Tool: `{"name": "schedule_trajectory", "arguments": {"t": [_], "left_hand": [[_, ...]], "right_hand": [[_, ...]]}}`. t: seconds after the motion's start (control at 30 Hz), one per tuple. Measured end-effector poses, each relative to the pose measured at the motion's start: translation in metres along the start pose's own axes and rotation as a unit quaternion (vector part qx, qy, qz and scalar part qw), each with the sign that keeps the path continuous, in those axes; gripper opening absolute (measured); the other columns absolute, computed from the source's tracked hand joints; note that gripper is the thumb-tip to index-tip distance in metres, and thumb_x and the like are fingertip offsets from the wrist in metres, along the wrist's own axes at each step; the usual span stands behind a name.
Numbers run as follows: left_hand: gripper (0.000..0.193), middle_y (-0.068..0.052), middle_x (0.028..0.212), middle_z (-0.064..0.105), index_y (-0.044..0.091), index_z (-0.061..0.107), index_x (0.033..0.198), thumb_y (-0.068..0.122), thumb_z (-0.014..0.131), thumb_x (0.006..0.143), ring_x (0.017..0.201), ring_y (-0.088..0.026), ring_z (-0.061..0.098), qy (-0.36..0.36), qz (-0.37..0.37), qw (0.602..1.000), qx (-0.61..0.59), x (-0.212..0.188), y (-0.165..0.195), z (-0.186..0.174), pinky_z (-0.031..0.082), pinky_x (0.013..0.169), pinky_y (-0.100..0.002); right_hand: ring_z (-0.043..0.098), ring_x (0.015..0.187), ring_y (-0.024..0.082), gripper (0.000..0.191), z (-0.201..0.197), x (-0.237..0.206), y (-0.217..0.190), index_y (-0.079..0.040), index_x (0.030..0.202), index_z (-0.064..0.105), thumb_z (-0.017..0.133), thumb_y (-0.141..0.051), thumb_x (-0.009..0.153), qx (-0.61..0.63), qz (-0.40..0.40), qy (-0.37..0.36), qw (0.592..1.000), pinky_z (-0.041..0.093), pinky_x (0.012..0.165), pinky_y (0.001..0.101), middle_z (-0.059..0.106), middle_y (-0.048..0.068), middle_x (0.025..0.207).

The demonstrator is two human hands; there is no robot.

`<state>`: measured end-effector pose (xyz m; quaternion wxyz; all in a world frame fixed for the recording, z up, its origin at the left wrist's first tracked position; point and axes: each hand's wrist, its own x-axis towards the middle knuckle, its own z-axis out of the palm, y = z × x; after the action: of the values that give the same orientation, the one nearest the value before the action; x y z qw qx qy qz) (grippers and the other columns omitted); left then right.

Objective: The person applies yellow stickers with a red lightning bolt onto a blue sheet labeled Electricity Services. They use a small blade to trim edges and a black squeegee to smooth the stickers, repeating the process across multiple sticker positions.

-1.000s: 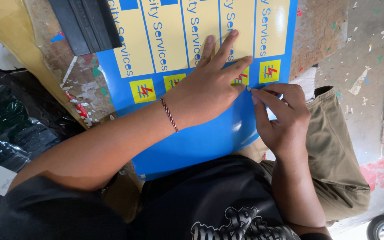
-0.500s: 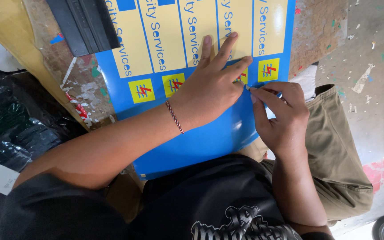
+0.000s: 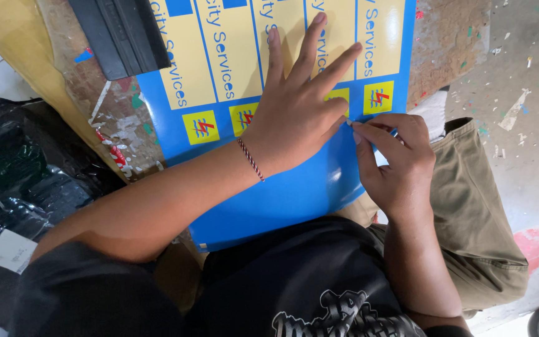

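A blue vinyl sheet (image 3: 294,193) with yellow label panels and small yellow squares bearing red marks lies over a worn wooden table and hangs toward my lap. My left hand (image 3: 297,106) presses flat on it, fingers spread, a red braided string around the wrist. My right hand (image 3: 391,159) pinches a thin tool or a bit of vinyl at the sheet's surface, just beside my left thumb; what it grips is too small to make out.
A black squeegee-like tool (image 3: 123,34) lies on the table (image 3: 113,109) at upper left. Black plastic bags (image 3: 20,175) fill the floor on the left. The concrete floor (image 3: 519,75) on the right is littered with vinyl scraps. My khaki-clad knee (image 3: 475,206) is below the sheet.
The view has shifted slightly. Both hands stay in nearly the same spot on the sheet, the right fingertips working at the same point.
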<state>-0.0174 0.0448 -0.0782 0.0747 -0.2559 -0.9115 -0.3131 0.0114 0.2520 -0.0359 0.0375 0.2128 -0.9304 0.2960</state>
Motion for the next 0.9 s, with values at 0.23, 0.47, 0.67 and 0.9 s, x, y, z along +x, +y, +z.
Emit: {"name": "schedule_trajectory", "arguments": {"t": [0.23, 0.47, 0.67, 0.9], "left_hand": [[0.016, -0.014, 0.165, 0.035, 0.013, 0.069, 0.084, 0.023, 0.079, 0.092, 0.155, -0.053, 0.007, -0.007, -0.019, 1.0, -0.009, 0.001, 0.003, 0.002, 0.003, 0.112, -0.092], [0.015, -0.013, 0.165, 0.036, 0.013, 0.069, 0.084, 0.02, 0.076, 0.095, 0.156, -0.051, 0.007, -0.007, -0.024, 1.0, -0.018, -0.001, 0.004, 0.005, -0.001, 0.113, -0.091], [0.009, -0.012, 0.167, 0.035, 0.014, 0.069, 0.095, 0.02, 0.075, 0.099, 0.158, -0.049, 0.005, -0.013, -0.045, 0.999, -0.021, -0.002, 0.005, 0.007, -0.003, 0.117, -0.088], [0.028, -0.018, 0.17, 0.018, 0.018, 0.066, 0.122, 0.016, 0.075, 0.095, 0.157, -0.051, 0.0, 0.003, -0.081, 0.996, -0.047, 0.0, 0.004, 0.011, -0.004, 0.115, -0.088]], "right_hand": [[0.064, 0.098, 0.024, 0.024, 0.001, 0.0, 0.001, -0.007, 0.114, 0.077, 0.081, 0.005, 0.093, -0.003, -0.001, 0.002, 1.0, 0.052, 0.083, 0.0333, 0.068, 0.008, 0.107], [0.065, 0.098, 0.025, 0.024, 0.0, -0.001, 0.0, -0.006, 0.114, 0.077, 0.08, 0.005, 0.093, -0.005, 0.0, 0.004, 1.0, 0.052, 0.082, 0.0334, 0.069, 0.009, 0.11], [0.071, 0.095, 0.029, 0.015, -0.008, -0.002, 0.0, 0.0, 0.114, 0.071, 0.075, 0.002, 0.1, 0.064, 0.013, 0.037, 0.997, 0.057, 0.08, 0.0346, 0.069, 0.015, 0.109], [0.06, 0.059, 0.021, 0.045, -0.009, -0.002, 0.004, -0.005, 0.132, 0.071, 0.072, 0.004, 0.088, 0.03, 0.046, -0.085, 0.995, 0.051, 0.061, 0.036, 0.062, 0.012, 0.077]]}}
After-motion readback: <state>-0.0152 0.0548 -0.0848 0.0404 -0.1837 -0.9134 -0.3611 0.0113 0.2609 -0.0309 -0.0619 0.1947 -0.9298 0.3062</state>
